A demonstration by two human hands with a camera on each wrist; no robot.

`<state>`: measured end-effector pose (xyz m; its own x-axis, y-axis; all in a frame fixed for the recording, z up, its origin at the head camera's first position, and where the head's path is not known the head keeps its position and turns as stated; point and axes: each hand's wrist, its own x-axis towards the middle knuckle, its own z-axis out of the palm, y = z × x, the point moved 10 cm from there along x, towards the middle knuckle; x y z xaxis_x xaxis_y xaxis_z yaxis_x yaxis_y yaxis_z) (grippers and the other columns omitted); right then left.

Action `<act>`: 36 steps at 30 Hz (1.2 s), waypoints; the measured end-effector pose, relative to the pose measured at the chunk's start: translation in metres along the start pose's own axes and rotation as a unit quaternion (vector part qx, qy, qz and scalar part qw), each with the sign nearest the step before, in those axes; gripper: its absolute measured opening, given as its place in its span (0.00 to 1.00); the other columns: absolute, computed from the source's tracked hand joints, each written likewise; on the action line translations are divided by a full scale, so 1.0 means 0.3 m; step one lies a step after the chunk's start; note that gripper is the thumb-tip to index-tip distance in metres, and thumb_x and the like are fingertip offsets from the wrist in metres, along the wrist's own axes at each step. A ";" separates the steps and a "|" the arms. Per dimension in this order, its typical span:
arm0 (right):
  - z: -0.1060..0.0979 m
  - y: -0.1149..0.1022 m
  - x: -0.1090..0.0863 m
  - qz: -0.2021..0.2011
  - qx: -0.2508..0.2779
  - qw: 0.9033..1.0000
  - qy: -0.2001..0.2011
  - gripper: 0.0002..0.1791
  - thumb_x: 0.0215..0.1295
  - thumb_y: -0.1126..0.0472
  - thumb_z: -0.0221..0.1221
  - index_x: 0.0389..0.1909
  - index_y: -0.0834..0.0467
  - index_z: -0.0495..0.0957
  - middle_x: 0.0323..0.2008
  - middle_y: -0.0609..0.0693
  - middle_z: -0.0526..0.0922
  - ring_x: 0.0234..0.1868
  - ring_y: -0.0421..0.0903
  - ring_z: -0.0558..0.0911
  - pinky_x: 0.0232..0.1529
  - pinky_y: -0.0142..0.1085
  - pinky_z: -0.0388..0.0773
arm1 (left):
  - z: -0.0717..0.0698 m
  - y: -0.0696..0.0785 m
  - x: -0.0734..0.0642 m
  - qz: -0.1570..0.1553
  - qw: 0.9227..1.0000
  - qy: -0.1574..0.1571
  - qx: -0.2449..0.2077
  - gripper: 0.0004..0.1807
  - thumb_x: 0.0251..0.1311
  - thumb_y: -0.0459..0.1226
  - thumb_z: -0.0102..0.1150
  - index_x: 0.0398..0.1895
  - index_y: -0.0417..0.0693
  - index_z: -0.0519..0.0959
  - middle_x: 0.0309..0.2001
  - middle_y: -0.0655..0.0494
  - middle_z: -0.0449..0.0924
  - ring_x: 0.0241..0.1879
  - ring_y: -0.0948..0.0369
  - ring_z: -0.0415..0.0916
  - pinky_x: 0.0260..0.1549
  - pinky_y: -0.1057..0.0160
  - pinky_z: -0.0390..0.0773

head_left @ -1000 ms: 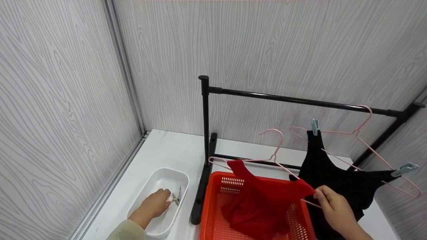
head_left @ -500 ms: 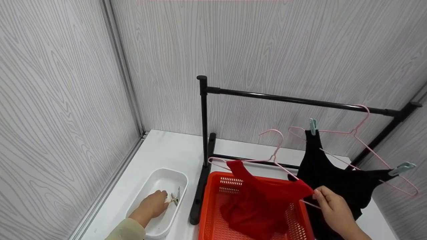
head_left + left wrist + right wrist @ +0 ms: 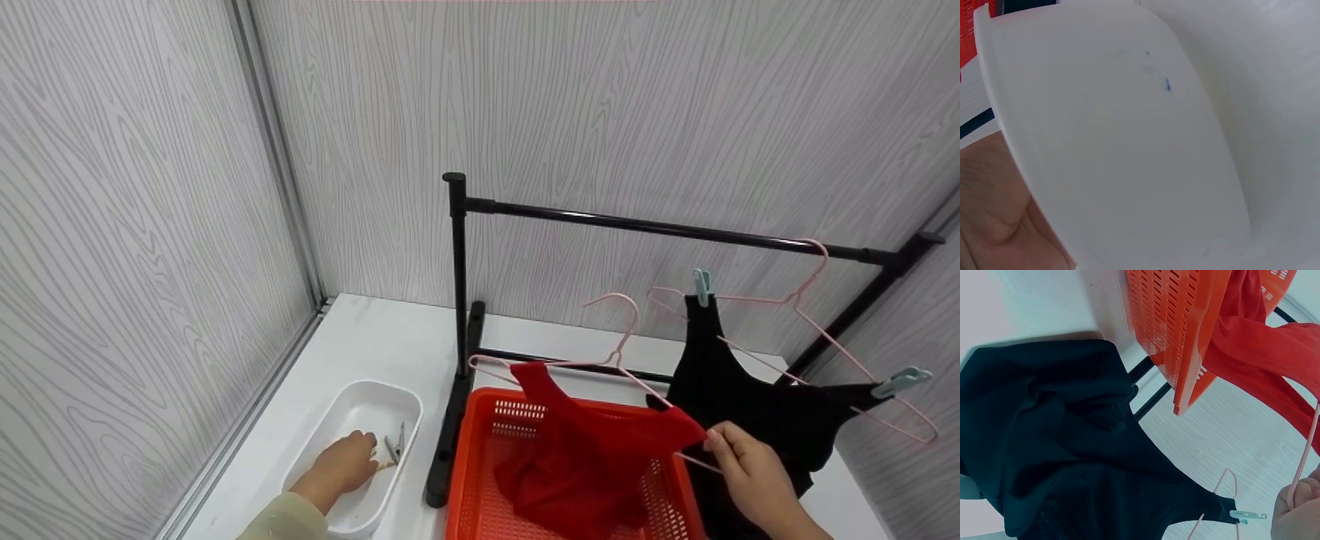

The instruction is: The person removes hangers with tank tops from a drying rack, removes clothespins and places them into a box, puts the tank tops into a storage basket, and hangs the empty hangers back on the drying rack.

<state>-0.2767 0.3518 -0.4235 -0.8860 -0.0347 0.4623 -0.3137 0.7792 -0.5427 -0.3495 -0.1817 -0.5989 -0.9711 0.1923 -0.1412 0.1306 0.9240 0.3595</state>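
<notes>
My left hand [image 3: 345,461] reaches into a white tray [image 3: 375,386], fingers curled down, and pinches a beige clothespin [image 3: 385,466] by its end. Beside its fingertips lie a few grey-green clothespins [image 3: 392,448]. In the left wrist view the tray wall [image 3: 1117,140] hides the fingertips. My right hand [image 3: 754,472] pinches the right strap of a red garment [image 3: 600,442] together with the arm of a pink hanger [image 3: 619,352]. The garment's other strap loops over the hanger's left arm, and its lower part sags into an orange-red basket [image 3: 469,457].
A black rack [image 3: 652,223] stands behind the basket. From its bar hangs a black garment [image 3: 742,405] on another pink hanger [image 3: 810,281], with light-blue clothespins [image 3: 703,287] on its straps. Grain-patterned wall panels [image 3: 600,97] enclose the white table [image 3: 360,322].
The beige clothespin at my left fingertips has shifted and turned slightly among the others in the tray. My right hand, the red garment and its hanger stay nearly still.
</notes>
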 end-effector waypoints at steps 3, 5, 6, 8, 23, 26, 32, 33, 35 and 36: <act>0.001 0.001 -0.001 0.003 -0.001 1.000 -0.001 0.13 0.75 0.65 0.54 0.28 0.50 0.76 0.23 0.36 0.75 0.24 0.36 0.71 0.28 0.31 0.69 | 0.000 -0.001 0.001 -0.003 1.000 0.000 -0.003 0.20 0.61 0.35 0.65 0.53 0.33 0.77 0.45 0.37 0.78 0.49 0.38 0.78 0.53 0.40 0.74; 0.001 -0.001 0.000 0.002 0.000 1.000 0.000 0.13 0.74 0.66 0.54 0.28 0.50 0.76 0.23 0.36 0.75 0.24 0.36 0.71 0.28 0.31 0.69 | -0.004 0.003 0.003 0.002 1.000 0.005 -0.002 0.19 0.62 0.36 0.64 0.53 0.33 0.77 0.44 0.38 0.78 0.48 0.38 0.78 0.52 0.40 0.75; 0.001 -0.002 0.001 0.001 0.000 1.000 0.000 0.13 0.74 0.66 0.54 0.28 0.50 0.76 0.23 0.36 0.75 0.24 0.36 0.72 0.28 0.31 0.69 | -0.007 0.004 0.003 0.003 1.000 0.006 -0.002 0.19 0.62 0.36 0.64 0.53 0.34 0.77 0.44 0.38 0.78 0.48 0.39 0.79 0.52 0.41 0.75; 0.001 -0.004 0.002 0.000 0.000 1.000 -0.001 0.14 0.74 0.66 0.54 0.28 0.49 0.76 0.23 0.36 0.76 0.24 0.36 0.72 0.27 0.31 0.70 | -0.017 0.010 0.001 0.009 1.000 0.012 -0.002 0.18 0.63 0.36 0.63 0.53 0.34 0.77 0.44 0.39 0.78 0.48 0.40 0.79 0.52 0.42 0.76; -0.007 -0.003 0.003 -0.002 0.006 1.000 0.005 0.14 0.74 0.67 0.54 0.27 0.50 0.75 0.22 0.37 0.73 0.24 0.36 0.71 0.27 0.29 0.68 | -0.168 0.137 -0.032 0.096 0.986 0.137 0.015 0.11 0.62 0.34 0.65 0.46 0.39 0.80 0.40 0.47 0.78 0.43 0.46 0.79 0.44 0.46 0.79; -0.008 -0.005 0.004 -0.005 0.010 1.000 0.008 0.14 0.74 0.67 0.54 0.27 0.50 0.75 0.21 0.37 0.73 0.24 0.36 0.71 0.27 0.29 0.67 | -0.210 0.174 -0.037 0.113 0.979 0.169 0.020 0.10 0.62 0.33 0.65 0.45 0.40 0.81 0.40 0.48 0.79 0.43 0.47 0.79 0.43 0.48 0.79; -0.011 -0.005 0.003 -0.010 0.019 1.000 0.013 0.14 0.74 0.68 0.54 0.27 0.50 0.76 0.21 0.37 0.73 0.24 0.36 0.71 0.27 0.27 0.66 | -0.287 0.264 -0.053 0.148 0.963 0.225 0.023 0.08 0.62 0.33 0.65 0.42 0.41 0.82 0.39 0.50 0.79 0.41 0.49 0.80 0.41 0.50 0.80; -0.012 -0.005 0.002 -0.011 0.020 1.000 0.013 0.14 0.74 0.68 0.54 0.27 0.50 0.76 0.22 0.38 0.73 0.24 0.36 0.71 0.27 0.26 0.66 | -0.296 0.279 -0.054 0.155 0.960 0.233 0.026 0.07 0.62 0.33 0.65 0.42 0.42 0.82 0.39 0.51 0.80 0.40 0.49 0.80 0.41 0.51 0.80; -0.014 -0.005 0.001 -0.010 0.020 1.000 0.014 0.14 0.74 0.68 0.54 0.27 0.51 0.76 0.22 0.37 0.73 0.24 0.36 0.71 0.27 0.26 0.66 | -0.307 0.310 -0.051 0.166 0.954 0.246 0.033 0.07 0.62 0.33 0.64 0.41 0.42 0.82 0.39 0.51 0.80 0.40 0.50 0.80 0.40 0.51 0.80; -0.016 -0.006 0.001 -0.011 0.019 1.000 0.016 0.13 0.73 0.68 0.54 0.28 0.51 0.76 0.22 0.37 0.73 0.24 0.36 0.70 0.27 0.26 0.66 | -0.312 0.328 -0.050 0.173 0.951 0.252 0.039 0.06 0.62 0.33 0.64 0.41 0.43 0.82 0.38 0.51 0.79 0.39 0.50 0.80 0.39 0.52 0.80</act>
<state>-0.2748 0.3533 -0.4189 -0.8677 -0.0314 0.4962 -0.3461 0.7546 -0.5575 -0.3409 -0.1247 -0.4751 -0.8365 0.3249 0.4413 0.4561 0.8592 0.2318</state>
